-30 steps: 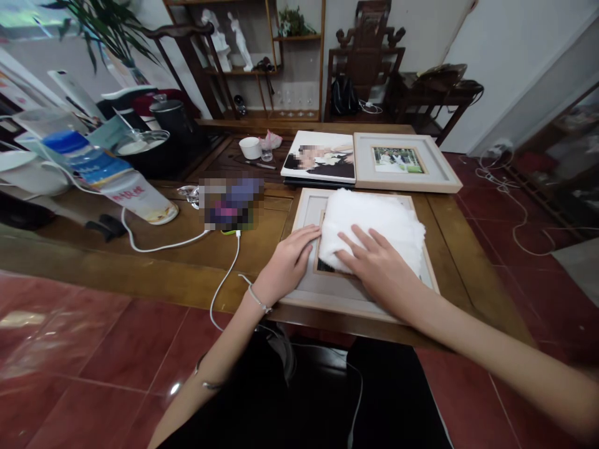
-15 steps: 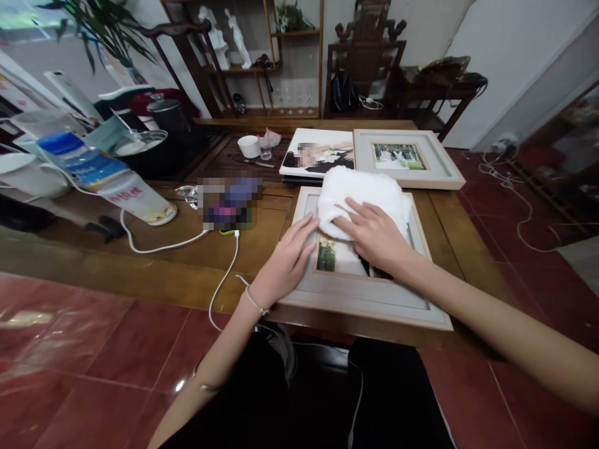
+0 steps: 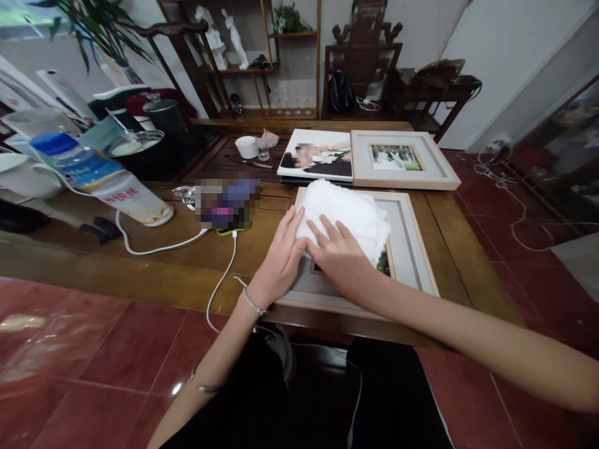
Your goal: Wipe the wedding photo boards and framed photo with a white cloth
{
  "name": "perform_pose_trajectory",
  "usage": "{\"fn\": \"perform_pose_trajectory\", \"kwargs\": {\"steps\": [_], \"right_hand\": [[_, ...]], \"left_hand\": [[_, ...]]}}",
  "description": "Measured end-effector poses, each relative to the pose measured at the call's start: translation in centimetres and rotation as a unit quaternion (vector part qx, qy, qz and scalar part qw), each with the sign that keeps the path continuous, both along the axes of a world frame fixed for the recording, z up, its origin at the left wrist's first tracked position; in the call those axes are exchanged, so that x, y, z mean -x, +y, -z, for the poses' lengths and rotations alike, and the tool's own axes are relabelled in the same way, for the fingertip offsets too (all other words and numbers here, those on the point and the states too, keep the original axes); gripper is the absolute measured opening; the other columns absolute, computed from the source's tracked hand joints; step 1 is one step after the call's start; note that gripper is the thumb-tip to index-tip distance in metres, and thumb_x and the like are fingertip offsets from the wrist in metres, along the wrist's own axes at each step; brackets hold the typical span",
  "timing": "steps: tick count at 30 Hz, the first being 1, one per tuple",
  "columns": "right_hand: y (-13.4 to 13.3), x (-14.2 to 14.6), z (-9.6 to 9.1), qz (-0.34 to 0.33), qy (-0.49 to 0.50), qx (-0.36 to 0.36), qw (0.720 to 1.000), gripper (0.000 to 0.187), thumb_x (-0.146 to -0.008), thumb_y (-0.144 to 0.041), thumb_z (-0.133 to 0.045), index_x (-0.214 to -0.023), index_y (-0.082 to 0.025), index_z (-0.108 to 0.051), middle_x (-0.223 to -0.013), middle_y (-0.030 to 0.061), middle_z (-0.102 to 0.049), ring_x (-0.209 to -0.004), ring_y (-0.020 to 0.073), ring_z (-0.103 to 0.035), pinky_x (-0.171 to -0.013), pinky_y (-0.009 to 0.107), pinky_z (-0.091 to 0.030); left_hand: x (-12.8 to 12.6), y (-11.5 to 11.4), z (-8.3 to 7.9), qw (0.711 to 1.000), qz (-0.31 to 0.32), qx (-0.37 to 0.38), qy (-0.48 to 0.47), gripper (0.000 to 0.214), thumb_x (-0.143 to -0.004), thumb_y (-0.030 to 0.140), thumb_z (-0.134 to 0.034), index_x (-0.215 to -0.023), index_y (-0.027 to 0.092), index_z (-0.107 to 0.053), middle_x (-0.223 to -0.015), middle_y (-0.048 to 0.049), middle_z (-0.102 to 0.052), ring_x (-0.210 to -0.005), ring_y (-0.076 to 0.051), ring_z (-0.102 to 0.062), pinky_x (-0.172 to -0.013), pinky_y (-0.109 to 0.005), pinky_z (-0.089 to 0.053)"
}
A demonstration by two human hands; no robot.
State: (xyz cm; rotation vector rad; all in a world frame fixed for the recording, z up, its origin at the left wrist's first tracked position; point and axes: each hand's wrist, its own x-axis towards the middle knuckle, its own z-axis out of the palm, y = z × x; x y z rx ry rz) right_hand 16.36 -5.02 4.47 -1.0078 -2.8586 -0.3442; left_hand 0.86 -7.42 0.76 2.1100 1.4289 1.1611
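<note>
A folded white towel lies on the glass of a light-wood picture frame, hiding most of the photo inside it. My right hand presses flat on the towel from above, fingers spread. Beside it, at the frame's left edge, my left hand rests with fingers stretched out. Its thumb comes up against the right hand, and its fingertips meet the towel's left side. A bracelet circles the left wrist.
Behind stand a second framed photo and a white-edged photo panel. Leftward are a plugged-in phone, a white cable, a bottle, a small white cup and a dark pot.
My right hand and the towel have slid left and toward me across the frame, uncovering its right side. My left hand stays at the left edge, and the two hands now touch.
</note>
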Motion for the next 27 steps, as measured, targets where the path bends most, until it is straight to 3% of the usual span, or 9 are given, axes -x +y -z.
{"fn": "perform_pose_trajectory", "kwargs": {"steps": [6,9,13,18,22,27], "right_hand": [[-4.7,-3.1,-1.2,-0.073,-0.001,0.059,0.996,0.034,-0.084,-0.007,-0.052,-0.113,-0.016,-0.065,-0.137,0.0156,-0.055,-0.126,0.0365,-0.050,-0.097,0.052,-0.048],[-4.9,-5.3,-1.9,-0.090,0.020,0.127,0.988,0.049,-0.073,-0.001,-0.051,-0.116,-0.020,-0.063,-0.139,0.0100,-0.054,-0.128,0.0328,-0.049,-0.098,0.050,-0.048],[-2.8,-8.2,-1.9,-0.048,0.044,0.135,0.989,0.064,-0.062,0.005,-0.044,-0.118,-0.022,-0.061,-0.132,0.0070,-0.061,-0.129,0.0282,-0.048,-0.102,0.049,-0.045],[2.3,-10.4,-1.2,0.028,0.032,0.006,0.999,0.060,-0.064,0.007,-0.041,-0.117,-0.016,-0.061,-0.124,0.0142,-0.065,-0.132,0.0301,-0.045,-0.103,0.051,-0.041],[5.7,-10.3,-0.8,0.072,0.044,-0.074,0.994,0.053,-0.074,0.005,-0.041,-0.120,-0.012,-0.058,-0.124,0.0179,-0.064,-0.133,0.0318,-0.042,-0.101,0.052,-0.040],[6.8,-8.4,0.2,0.064,0.031,-0.064,0.995,0.043,-0.083,0.002,-0.040,-0.117,-0.013,-0.061,-0.138,0.0174,-0.054,-0.135,0.0331,-0.040,-0.103,0.053,-0.036]], "left_hand": [[0.1,-0.1,0.0,0.999,0.027,0.005,0.017,0.050,-0.103,0.040,-0.020,-0.146,0.018,-0.034,-0.154,-0.0129,-0.033,-0.144,-0.023,-0.028,-0.119,-0.047,-0.023],[0.1,0.0,-0.1,0.998,0.033,0.018,0.049,0.044,-0.102,0.034,-0.032,-0.142,0.016,-0.041,-0.150,-0.0140,-0.041,-0.142,-0.023,-0.032,-0.118,-0.047,-0.026],[0.0,0.1,-0.1,0.995,0.049,0.019,0.080,0.041,-0.099,0.028,-0.041,-0.138,0.016,-0.046,-0.146,-0.0155,-0.045,-0.142,-0.026,-0.033,-0.117,-0.049,-0.030],[0.1,0.2,0.2,0.995,0.052,0.008,0.087,0.040,-0.098,0.023,-0.042,-0.137,0.014,-0.047,-0.144,-0.0166,-0.047,-0.142,-0.026,-0.033,-0.116,-0.051,-0.031],[0.2,0.3,0.3,0.995,0.051,0.004,0.088,0.039,-0.098,0.021,-0.043,-0.136,0.015,-0.048,-0.143,-0.0160,-0.048,-0.141,-0.026,-0.035,-0.115,-0.052,-0.032],[0.2,0.4,0.3,0.995,0.048,0.003,0.088,0.038,-0.097,0.019,-0.043,-0.134,0.015,-0.050,-0.142,-0.0159,-0.050,-0.140,-0.026,-0.036,-0.115,-0.052,-0.033]]}}
